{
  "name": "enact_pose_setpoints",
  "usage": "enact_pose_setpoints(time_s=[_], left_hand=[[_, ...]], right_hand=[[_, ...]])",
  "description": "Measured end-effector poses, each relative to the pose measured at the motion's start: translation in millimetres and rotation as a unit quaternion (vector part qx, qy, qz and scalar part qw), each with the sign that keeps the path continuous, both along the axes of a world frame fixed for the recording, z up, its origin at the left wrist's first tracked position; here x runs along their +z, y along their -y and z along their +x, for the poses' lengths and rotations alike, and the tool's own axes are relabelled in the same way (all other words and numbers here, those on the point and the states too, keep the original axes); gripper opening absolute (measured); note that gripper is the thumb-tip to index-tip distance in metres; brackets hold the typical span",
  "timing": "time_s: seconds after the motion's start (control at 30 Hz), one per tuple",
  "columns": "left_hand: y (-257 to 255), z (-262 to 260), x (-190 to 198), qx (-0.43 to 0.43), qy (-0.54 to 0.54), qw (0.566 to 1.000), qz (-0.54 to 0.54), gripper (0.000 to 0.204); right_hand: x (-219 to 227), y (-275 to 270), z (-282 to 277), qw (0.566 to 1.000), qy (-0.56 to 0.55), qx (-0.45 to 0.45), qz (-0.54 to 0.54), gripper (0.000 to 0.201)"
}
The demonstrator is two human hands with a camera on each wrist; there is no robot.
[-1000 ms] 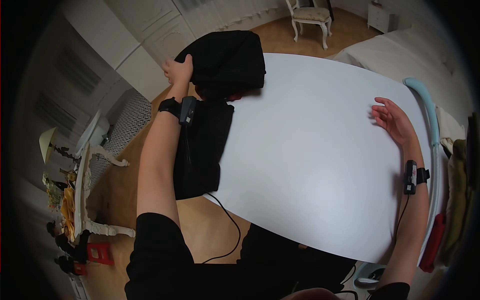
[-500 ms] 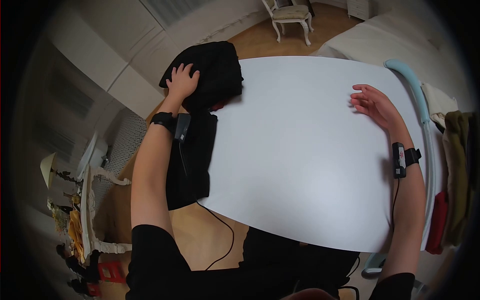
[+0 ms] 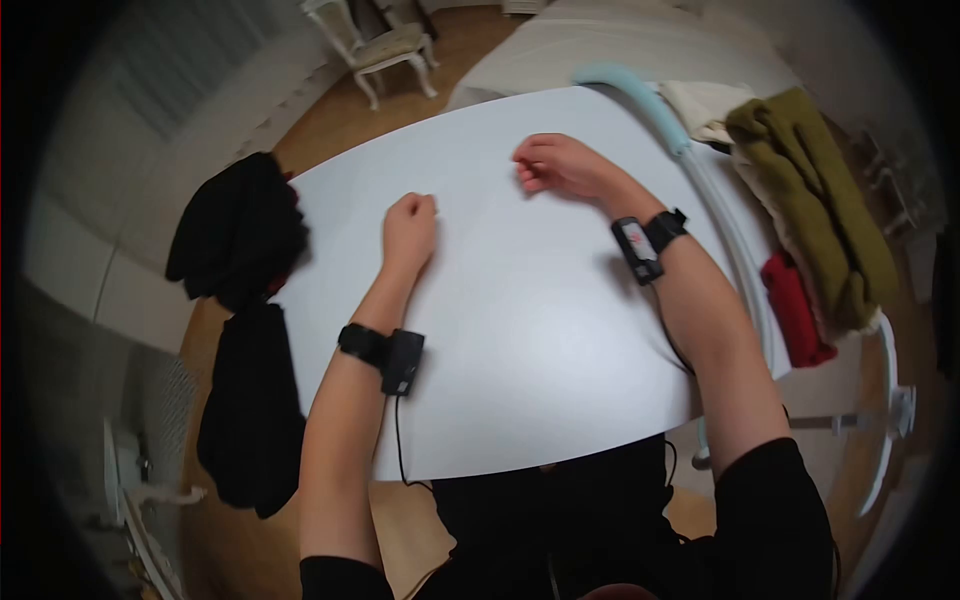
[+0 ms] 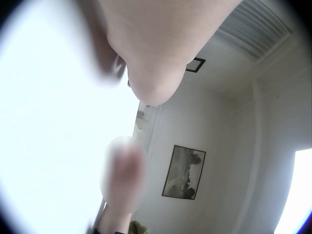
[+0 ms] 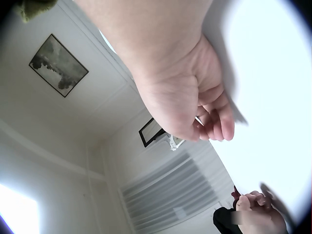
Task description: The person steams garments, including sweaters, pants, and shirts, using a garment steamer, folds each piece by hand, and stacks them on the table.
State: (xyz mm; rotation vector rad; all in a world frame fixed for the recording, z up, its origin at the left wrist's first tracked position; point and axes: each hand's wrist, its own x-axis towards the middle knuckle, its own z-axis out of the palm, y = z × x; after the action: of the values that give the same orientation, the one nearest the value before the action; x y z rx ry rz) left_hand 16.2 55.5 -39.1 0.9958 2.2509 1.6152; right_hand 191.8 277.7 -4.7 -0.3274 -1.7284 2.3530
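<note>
Left hand point(image 3: 410, 235) is hanging over the white table point(image 3: 510, 310) with its fingers loosely curled and holding nothing. Right hand point(image 3: 565, 167) is holding nothing either — its fingers are bending inward, relaxed, with the fingertips apart from the palm. Whether either hand is touching the table, I cannot tell. The hands are facing each other, apart. Black bundle point(image 3: 235, 225) is lying at the table's left edge, black cloth point(image 3: 255, 405) just beside it. Olive cloth point(image 3: 815, 200) and red cloth point(image 3: 793, 305) are lying at the right, beyond the pale blue bar point(image 3: 645, 105).
</note>
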Motion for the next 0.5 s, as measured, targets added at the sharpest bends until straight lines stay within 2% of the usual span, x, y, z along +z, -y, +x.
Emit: enact_pose_setpoints(time_s=[0.07,0.13,0.2,0.23,0.27,0.3,0.33,0.4,0.43,0.47,0.5], left_hand=[[-4,18,6,0.030,0.008,1.000,0.005,0.032],[-4,30,15,0.019,-0.078,0.996,-0.035,0.034],[-4,37,24,0.018,-0.072,0.996,-0.052,0.035],[-7,39,29,0.030,-0.080,0.994,-0.075,0.036],[-11,42,33,0.024,-0.075,0.994,-0.074,0.036],[-5,42,30,0.022,-0.087,0.993,-0.074,0.035],[4,40,27,0.019,-0.101,0.992,-0.076,0.035],[9,41,29,0.016,-0.112,0.991,-0.075,0.035],[11,43,30,0.014,-0.126,0.988,-0.084,0.034],[11,43,30,0.013,-0.123,0.989,-0.079,0.034],[12,43,30,0.008,-0.132,0.988,-0.076,0.034]], right_hand=[[0,0,1,0.999,0.012,0.005,0.044,0.016],[11,9,4,0.991,0.045,-0.008,0.128,0.015],[8,12,-1,0.980,0.058,-0.013,0.187,0.014],[6,12,-5,0.963,0.064,-0.043,0.259,0.015],[0,13,-8,0.940,0.070,-0.072,0.326,0.015],[-8,22,-12,0.851,0.011,-0.166,0.498,0.016],[-8,40,-14,0.845,0.012,-0.167,0.509,0.016],[-7,62,-15,0.765,0.079,-0.241,0.592,0.017],[-4,71,-15,0.739,0.106,-0.225,0.626,0.017],[7,76,-12,0.735,0.108,-0.225,0.630,0.017],[19,81,-8,0.730,0.132,-0.172,0.648,0.018]])
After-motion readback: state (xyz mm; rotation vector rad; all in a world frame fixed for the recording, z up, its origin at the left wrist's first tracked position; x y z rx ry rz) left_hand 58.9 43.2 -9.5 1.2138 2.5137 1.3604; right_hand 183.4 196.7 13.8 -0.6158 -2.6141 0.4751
